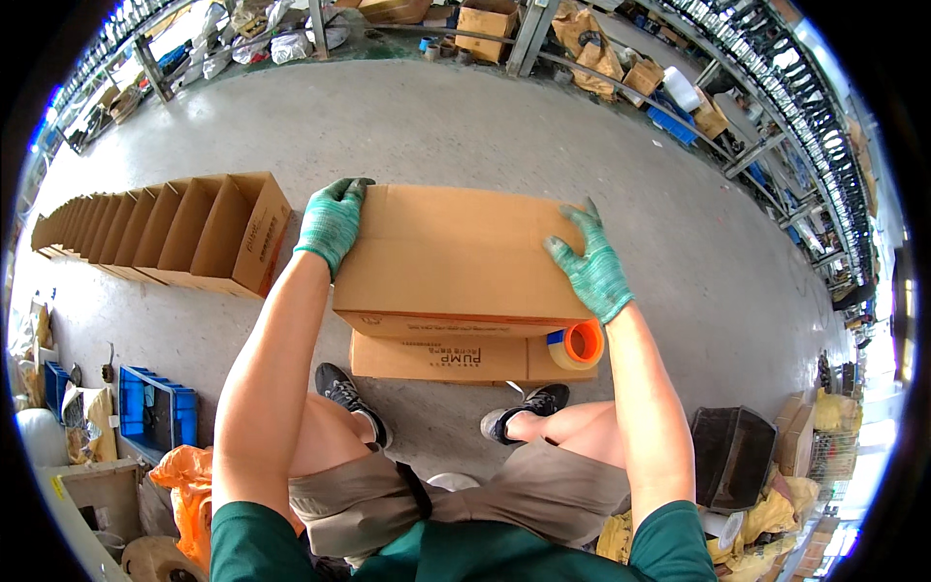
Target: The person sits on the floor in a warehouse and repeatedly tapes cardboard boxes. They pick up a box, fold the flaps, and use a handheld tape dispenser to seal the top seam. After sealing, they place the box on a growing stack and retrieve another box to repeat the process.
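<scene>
A closed brown cardboard box is between my gloved hands, above a second cardboard box on the floor in front of my feet. My left hand, in a green knit glove, grips its left end, fingers over the far corner. On the right end lies my right hand, thumb on the top face and fingers bent over the far edge. A roll of tape with an orange core sits on the lower box's right end, close below my right wrist. Whether the upper box rests on the lower one, I cannot tell.
A long row of open cardboard boxes stands at the left. Blue crates and an orange bag lie near my left side, a dark bin at my right. Metal racks with clutter line the far side.
</scene>
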Motion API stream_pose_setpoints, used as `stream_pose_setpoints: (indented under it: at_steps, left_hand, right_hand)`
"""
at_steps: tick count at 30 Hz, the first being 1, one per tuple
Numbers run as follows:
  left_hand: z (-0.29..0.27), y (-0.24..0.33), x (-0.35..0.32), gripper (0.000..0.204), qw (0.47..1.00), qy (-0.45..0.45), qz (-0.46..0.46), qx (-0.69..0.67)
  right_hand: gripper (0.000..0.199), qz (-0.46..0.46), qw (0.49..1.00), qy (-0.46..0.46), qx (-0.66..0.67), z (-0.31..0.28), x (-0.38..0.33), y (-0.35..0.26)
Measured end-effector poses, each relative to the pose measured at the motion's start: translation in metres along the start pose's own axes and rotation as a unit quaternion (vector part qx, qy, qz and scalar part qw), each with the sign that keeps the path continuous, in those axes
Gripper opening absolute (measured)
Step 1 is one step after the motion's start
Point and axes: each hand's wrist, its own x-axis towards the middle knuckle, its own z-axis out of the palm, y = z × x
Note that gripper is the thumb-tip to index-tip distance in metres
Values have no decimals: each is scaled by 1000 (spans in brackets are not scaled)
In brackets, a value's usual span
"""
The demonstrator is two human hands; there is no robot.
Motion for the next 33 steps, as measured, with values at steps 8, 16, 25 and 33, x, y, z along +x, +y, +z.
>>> stream_pose_setpoints:
  at_steps: [8,16,25,33]
  left_hand:
    - [-10,12,-39,50,983,-64,14,-172]
    - [-8,10,-56,53,994,-101,19,43]
    - [-10,-11,-40,51,991,-93,63,70]
    - [-5,-4,-47,50,990,-72,57,108]
  right_hand:
    - [61,22,999,-20,27,-5,-4,17]
    - [57,29,998,-39,31,-5,-1,1]
    - [48,290,930,-172,-146,-25,-32,71]
    - [49,188,903,-241,-302,56,-95,121]
